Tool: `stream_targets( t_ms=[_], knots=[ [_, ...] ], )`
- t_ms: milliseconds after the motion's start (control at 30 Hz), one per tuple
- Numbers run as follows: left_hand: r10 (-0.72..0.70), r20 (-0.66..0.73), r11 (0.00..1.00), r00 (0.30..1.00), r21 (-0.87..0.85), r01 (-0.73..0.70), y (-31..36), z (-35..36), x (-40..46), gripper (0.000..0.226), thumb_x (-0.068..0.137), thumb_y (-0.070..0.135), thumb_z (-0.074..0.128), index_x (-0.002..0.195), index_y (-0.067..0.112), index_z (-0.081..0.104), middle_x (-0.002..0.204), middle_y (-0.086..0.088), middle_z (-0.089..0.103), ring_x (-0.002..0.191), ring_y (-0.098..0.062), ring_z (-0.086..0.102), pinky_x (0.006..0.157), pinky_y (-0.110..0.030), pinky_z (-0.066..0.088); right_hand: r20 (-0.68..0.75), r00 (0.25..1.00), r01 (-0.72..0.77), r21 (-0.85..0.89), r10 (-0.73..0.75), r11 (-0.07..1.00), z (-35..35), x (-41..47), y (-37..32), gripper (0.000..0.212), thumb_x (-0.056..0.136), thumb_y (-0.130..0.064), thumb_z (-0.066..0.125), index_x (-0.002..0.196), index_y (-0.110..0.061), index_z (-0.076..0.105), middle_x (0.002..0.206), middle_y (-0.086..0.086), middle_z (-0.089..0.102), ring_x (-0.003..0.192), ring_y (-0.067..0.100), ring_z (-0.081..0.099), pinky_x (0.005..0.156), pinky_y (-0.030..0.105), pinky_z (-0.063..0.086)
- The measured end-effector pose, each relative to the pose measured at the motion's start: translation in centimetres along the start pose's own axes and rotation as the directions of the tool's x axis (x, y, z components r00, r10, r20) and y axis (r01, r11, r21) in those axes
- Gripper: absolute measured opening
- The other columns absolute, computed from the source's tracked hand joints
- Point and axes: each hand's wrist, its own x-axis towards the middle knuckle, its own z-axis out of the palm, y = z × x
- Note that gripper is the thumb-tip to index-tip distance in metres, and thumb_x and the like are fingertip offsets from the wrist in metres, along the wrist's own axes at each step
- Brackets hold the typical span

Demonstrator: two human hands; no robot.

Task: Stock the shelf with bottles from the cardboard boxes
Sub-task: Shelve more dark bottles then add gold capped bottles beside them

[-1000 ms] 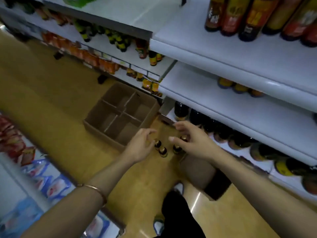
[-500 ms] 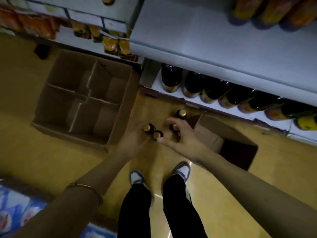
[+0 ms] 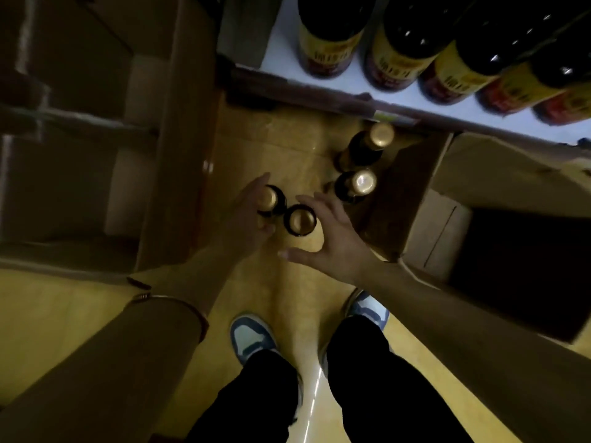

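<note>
1. Four gold-capped bottles (image 3: 299, 219) are standing on the floor (image 3: 281, 145) between two cardboard boxes (image 3: 415, 199).
2. Left hand (image 3: 248, 217) is curling round one bottle (image 3: 270, 199).
3. Right hand (image 3: 332, 238) is hovering spread, gripping nothing.

- Four bottles upright on the floor (image 3: 287, 148) between two cardboard boxes: divided box (image 3: 179, 123) left, open box (image 3: 447, 219) right.
- Nearest pair: left bottle (image 3: 271, 199) against left hand (image 3: 246, 219), second bottle (image 3: 300, 220) just beside it, under right hand (image 3: 335, 241).
- Two more bottles (image 3: 356, 185) (image 3: 367, 145) behind, beside the right box.
- Shelf (image 3: 399, 100) farther back, row of shelved bottles (image 3: 399, 43) on it.
- Shoes (image 3: 252, 337) nearest, behind both hands.
</note>
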Motion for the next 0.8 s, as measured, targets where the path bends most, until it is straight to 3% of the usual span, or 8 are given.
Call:
stream_targets(
  t_ms=[133,233,300,400,467,567,700,800],
  knots=[
    [-0.022,-0.068,0.999,0.997,-0.048,0.019,-3.2,1.6,1.6,0.085,0.072,0.038,0.066,0.147,0.017,0.033,0.147,-0.005,0.043,0.134,-0.022,0.043,0.111,-0.044,0.036,-0.066,0.997,-0.05,-0.002,0.05,0.999,1.3,1.8,2.8,0.099,0.078,-0.038,0.079,0.153,-0.028,0.016,0.161,-0.003,0.012,0.145,0.018,0.017,0.104,0.023,0.021],
    [-0.039,-0.118,0.986,0.992,-0.167,0.019,-4.0,2.2,2.9,0.078,0.064,0.046,0.07,0.133,0.015,0.051,0.13,-0.003,0.057,0.121,-0.021,0.053,0.105,-0.04,0.042,-0.082,0.994,-0.068,0.035,0.07,0.997,1.6,3.2,4.4,0.1,0.078,-0.036,0.079,0.154,-0.025,0.015,0.162,-0.003,0.014,0.147,0.013,0.016,0.11,0.022,0.019],
    [-0.009,-0.139,0.985,0.99,-0.169,-0.015,-4.1,2.4,3.7,0.067,0.06,0.046,0.072,0.122,0.025,0.056,0.129,0.002,0.056,0.123,-0.017,0.051,0.107,-0.036,0.039,-0.074,0.996,-0.043,-0.018,0.041,0.999,1.7,4.6,5.6,0.098,0.077,-0.036,0.08,0.153,-0.025,0.019,0.164,-0.002,0.009,0.149,0.013,0.01,0.113,0.025,0.015],
    [0.113,-0.178,0.97,0.977,-0.193,-0.148,-5.5,3.1,5.3,0.061,0.058,0.036,0.072,0.115,0.02,0.057,0.12,0.002,0.058,0.118,-0.023,0.053,0.104,-0.045,0.04,-0.024,0.999,-0.042,-0.036,0.042,0.998,2.7,6.8,7.3,0.098,0.073,-0.035,0.084,0.152,-0.027,0.026,0.164,-0.003,0.008,0.148,0.014,0.012,0.109,0.024,0.017],
    [0.128,-0.212,0.952,0.969,-0.247,-0.179,-5.5,4.1,5.9,0.052,0.06,0.03,0.074,0.108,0.026,0.053,0.111,0.01,0.056,0.112,-0.015,0.055,0.102,-0.035,0.042,-0.033,0.999,-0.031,0.033,0.033,0.999,3.7,7.3,7.8,0.095,0.07,-0.028,0.087,0.148,-0.023,0.033,0.157,-0.005,0.023,0.14,0.01,0.026,0.103,0.013,0.023],
    [0.007,-0.333,0.922,0.943,-0.363,-0.135,-4.6,5.7,6.1,0.049,0.066,0.027,0.082,0.099,0.038,0.047,0.097,0.018,0.056,0.095,-0.004,0.058,0.086,-0.019,0.046,-0.142,0.99,0.004,0.162,0.019,0.987,5.1,8.1,8.0,0.073,0.071,-0.015,0.086,0.131,-0.019,0.044,0.124,-0.011,0.05,0.111,0.007,0.051,0.075,0.0,0.038],
    [-0.096,-0.368,0.922,0.925,-0.382,-0.057,-3.1,6.3,4.4,0.045,0.067,0.025,0.079,0.102,0.035,0.053,0.091,0.025,0.056,0.09,-0.005,0.057,0.087,-0.025,0.049,-0.238,0.969,-0.032,0.148,0.067,0.988,5.6,6.9,7.2,0.057,0.075,-0.019,0.083,0.12,-0.017,0.048,0.107,-0.006,0.062,0.097,0.017,0.062,0.072,0.025,0.045],
    [-0.142,-0.222,0.953,0.965,-0.292,0.073,-1.5,4.8,0.6,0.052,0.076,0.016,0.078,0.124,0.017,0.058,0.105,0.014,0.055,0.101,0.0,0.051,0.085,-0.001,0.036,-0.211,0.975,-0.037,0.166,0.072,0.985,5.0,2.5,5.8,0.059,0.07,-0.021,0.086,0.119,-0.02,0.053,0.108,-0.002,0.066,0.101,0.021,0.064,0.083,0.036,0.051]
  ],
)
